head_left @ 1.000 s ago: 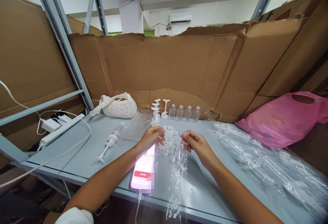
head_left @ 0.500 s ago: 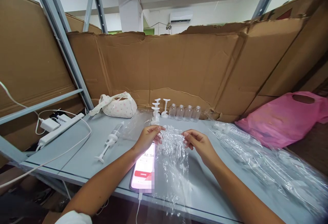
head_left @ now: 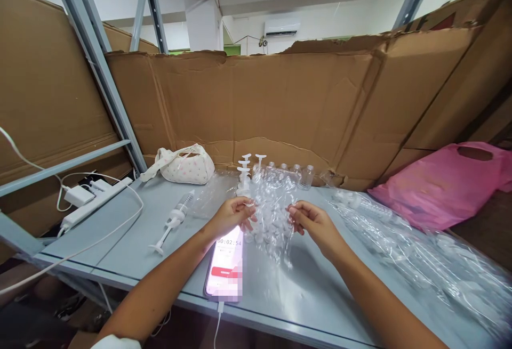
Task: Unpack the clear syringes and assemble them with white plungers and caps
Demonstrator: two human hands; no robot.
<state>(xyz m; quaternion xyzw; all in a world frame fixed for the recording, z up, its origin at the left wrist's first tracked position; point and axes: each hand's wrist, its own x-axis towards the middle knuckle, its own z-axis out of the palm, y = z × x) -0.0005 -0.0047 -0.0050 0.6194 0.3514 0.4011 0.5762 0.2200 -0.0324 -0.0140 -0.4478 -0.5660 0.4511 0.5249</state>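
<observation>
A crinkled clear plastic bag [head_left: 274, 216] is stretched between my two hands, above the grey table. My left hand [head_left: 236, 214] pinches its left edge. On the opposite edge, my right hand [head_left: 310, 221] has its fingers closed on the plastic. Small white parts show through the bag, though glare blurs their shape. Behind it stand white plungers [head_left: 244, 170] and several clear bottles [head_left: 307, 176], partly hidden by the film. Below my left hand lies a lit phone [head_left: 224, 272] with a timer on its screen.
A large syringe [head_left: 174, 220] lies left of my left hand, near a white pouch [head_left: 188, 165]. Long plastic-wrapped items [head_left: 400, 242] cover the right side beside a pink bag [head_left: 444, 184]. A power strip [head_left: 96, 205] and cables sit at the left; cardboard [head_left: 256, 98] walls the back.
The lower part of the clear bag, which hung down over the table's front edge, has swung up and away; it now covers part of the bottles. Both hands have stayed nearly in place.
</observation>
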